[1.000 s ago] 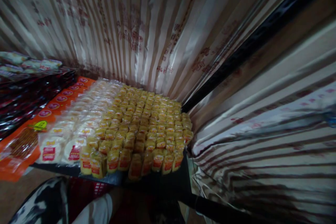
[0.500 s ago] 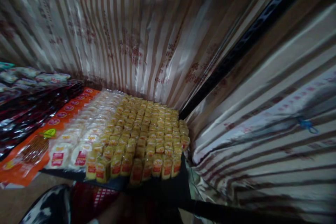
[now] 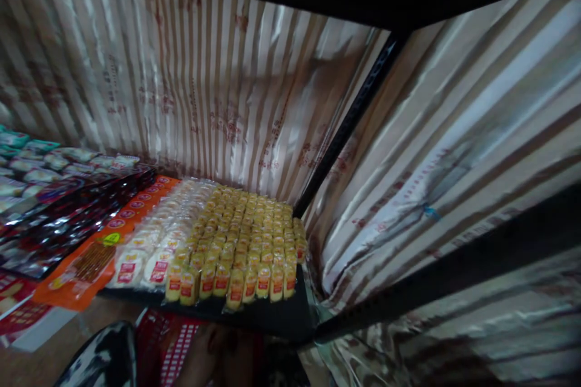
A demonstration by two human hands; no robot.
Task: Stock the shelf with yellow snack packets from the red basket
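Low in the view, below the shelf's front edge, my left hand [image 3: 202,351] is in deep shadow beside a red package with a white checked pattern [image 3: 179,347]. My right hand [image 3: 238,354] is close on its right, very dark. The fingers of both hands are too dim to make out, and whether either grips the package cannot be told. Above them, the black shelf [image 3: 272,317] bears rows of small yellow-wrapped snack cakes [image 3: 236,248]. White-wrapped cakes [image 3: 158,269] with red labels stand to their left.
An orange snack packet [image 3: 86,272] and dark shiny packets [image 3: 68,217] lie left of the cakes. White and green packets [image 3: 54,160] fill the far left. Striped plastic sheeting [image 3: 218,84] hangs behind. A black shelf post [image 3: 349,121] and a patterned black-and-white garment [image 3: 104,357] are nearby.
The view has tilted up and turned, so a black upper shelf now shows at the top. My hands and the red checked package show more clearly at the bottom. The cakes look unmoved.
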